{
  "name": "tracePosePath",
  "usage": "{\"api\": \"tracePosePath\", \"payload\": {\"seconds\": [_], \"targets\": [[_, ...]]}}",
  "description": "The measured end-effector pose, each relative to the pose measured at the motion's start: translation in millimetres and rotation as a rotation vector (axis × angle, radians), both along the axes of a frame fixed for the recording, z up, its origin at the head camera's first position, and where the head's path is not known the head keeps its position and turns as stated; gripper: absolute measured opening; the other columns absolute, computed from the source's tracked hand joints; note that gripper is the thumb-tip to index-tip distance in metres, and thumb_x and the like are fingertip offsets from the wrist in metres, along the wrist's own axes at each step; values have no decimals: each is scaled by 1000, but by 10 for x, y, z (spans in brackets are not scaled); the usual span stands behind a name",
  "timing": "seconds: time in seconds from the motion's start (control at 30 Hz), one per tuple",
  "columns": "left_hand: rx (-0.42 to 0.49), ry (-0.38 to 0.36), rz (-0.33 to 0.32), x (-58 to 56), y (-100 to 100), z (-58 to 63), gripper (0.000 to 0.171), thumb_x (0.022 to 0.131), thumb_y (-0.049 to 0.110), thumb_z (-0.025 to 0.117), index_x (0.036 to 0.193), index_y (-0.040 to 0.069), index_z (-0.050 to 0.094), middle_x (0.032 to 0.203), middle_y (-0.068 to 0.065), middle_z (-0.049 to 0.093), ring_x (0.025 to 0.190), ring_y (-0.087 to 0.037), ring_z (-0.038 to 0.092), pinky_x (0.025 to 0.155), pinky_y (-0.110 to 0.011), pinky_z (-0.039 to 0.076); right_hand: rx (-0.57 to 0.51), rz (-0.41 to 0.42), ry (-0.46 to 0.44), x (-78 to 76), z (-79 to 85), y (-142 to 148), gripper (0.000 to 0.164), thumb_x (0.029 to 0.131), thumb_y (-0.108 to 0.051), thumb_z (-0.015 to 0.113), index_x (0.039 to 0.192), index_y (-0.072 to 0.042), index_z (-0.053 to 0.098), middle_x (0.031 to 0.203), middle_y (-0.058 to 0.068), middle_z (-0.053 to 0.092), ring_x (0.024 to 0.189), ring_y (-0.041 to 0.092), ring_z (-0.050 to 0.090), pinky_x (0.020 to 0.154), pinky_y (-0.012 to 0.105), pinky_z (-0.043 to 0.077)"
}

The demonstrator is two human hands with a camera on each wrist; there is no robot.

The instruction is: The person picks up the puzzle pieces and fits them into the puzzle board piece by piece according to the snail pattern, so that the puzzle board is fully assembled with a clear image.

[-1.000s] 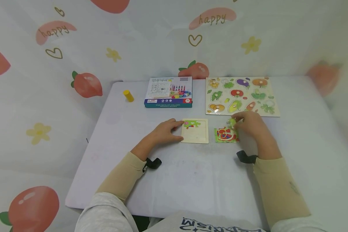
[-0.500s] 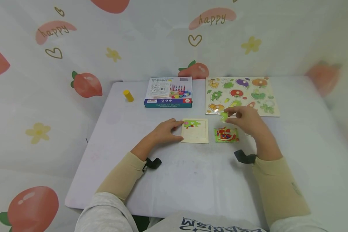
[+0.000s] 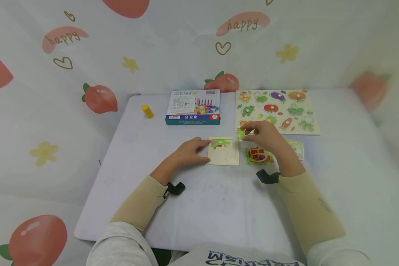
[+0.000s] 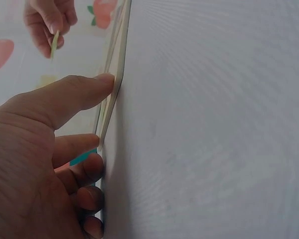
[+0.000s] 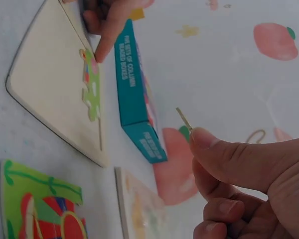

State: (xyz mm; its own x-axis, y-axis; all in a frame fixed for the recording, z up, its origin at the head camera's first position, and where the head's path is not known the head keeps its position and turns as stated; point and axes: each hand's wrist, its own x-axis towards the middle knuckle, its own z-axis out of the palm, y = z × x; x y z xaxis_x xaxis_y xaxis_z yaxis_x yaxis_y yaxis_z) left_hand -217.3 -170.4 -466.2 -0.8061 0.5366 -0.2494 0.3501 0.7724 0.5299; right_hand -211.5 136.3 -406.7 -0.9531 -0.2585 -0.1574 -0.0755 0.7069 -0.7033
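My left hand (image 3: pixel 189 151) rests at the left edge of a small square wooden puzzle tray (image 3: pixel 224 157), thumb at the near corner and index fingertip near the far one. Joined pieces, mostly green with a pink spot (image 3: pixel 220 142), lie along the tray's far side; the rest of its floor is bare wood. Between thumb and index finger, my right hand (image 3: pixel 261 136) pinches a green jigsaw piece (image 3: pixel 241 134), raised just beyond the tray's far right corner. The right wrist view shows that piece (image 5: pixel 184 118) edge-on. Loose red and green puzzle pieces (image 3: pixel 260 156) lie right of the tray.
Behind the right hand lies a vegetable peg puzzle board (image 3: pixel 302 109). A teal-sided bead box (image 3: pixel 193 107) is at the back middle, with a yellow cylinder (image 3: pixel 147 111) to its left. A pale green-edged card (image 3: pixel 299 149) shows beside the right wrist.
My right hand has lifted the green jigsaw piece from beside the loose pieces and carried it left toward the tray. The card by the right wrist has come into sight. My left hand has not moved.
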Motion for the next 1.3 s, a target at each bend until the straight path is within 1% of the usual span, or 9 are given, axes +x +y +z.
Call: {"api": "tracePosePath", "payload": {"seconds": [0.13,0.27,0.4,0.57,0.67,0.9,1.1,1.2,1.3], "targets": [[-4,0,1,6,0,-10,78,88,43,79,155,19,48,96,-3,47,86,-17,44,72,-32,33,-8,7,-32,-33,-77,-85,35,94,-15,77,128,-9,72,107,8,65,92,28,48,70,36,42],[-18,15,-9,8,3,-23,77,89,42,78,155,19,48,97,-3,47,85,-16,44,71,-32,33,-8,19,-51,-60,-165,-150,36,93,-16,77,128,-9,72,105,7,64,93,28,50,75,37,44],[-18,18,-9,8,3,-25,77,89,42,78,155,19,48,96,-3,47,84,-16,43,71,-32,33,3,34,-64,-91,-246,-204,34,94,-16,77,127,-8,73,103,7,64,93,28,52,76,38,45],[-16,10,-7,9,3,-22,76,89,43,78,155,19,48,97,-3,47,86,-17,45,72,-32,34,8,15,-109,-113,-313,-268,35,93,-15,77,127,-7,73,103,8,63,95,28,54,80,38,45],[-14,7,-3,13,0,-25,76,89,43,78,155,20,49,97,-3,47,87,-17,45,72,-32,35,17,8,-120,-113,-340,-296,36,93,-14,77,128,-6,72,104,9,63,97,28,54,83,39,44],[-4,13,-5,10,-4,-38,76,89,43,78,155,20,48,97,-3,47,86,-17,45,71,-33,35,62,10,-83,-106,-407,-340,36,92,-14,78,126,-4,73,104,11,67,97,27,55,86,40,45],[9,13,-2,-7,-8,-44,76,89,43,78,155,20,48,98,-3,48,87,-17,45,72,-33,35,126,7,-66,-88,-379,-409,35,91,-13,79,123,-2,74,101,12,68,92,27,57,82,39,48],[12,7,-1,-11,-8,-36,77,89,43,78,155,20,48,98,-3,48,88,-17,45,72,-33,35,151,16,-59,-92,-383,-425,36,90,-12,78,124,-2,73,101,13,67,92,28,56,80,39,48],[12,2,-2,-11,-8,-33,77,89,43,78,156,20,48,99,-3,48,88,-17,45,72,-33,35,155,17,-63,-91,-397,-425,38,91,-13,75,128,-5,72,103,13,64,93,28,55,80,39,47]]}}
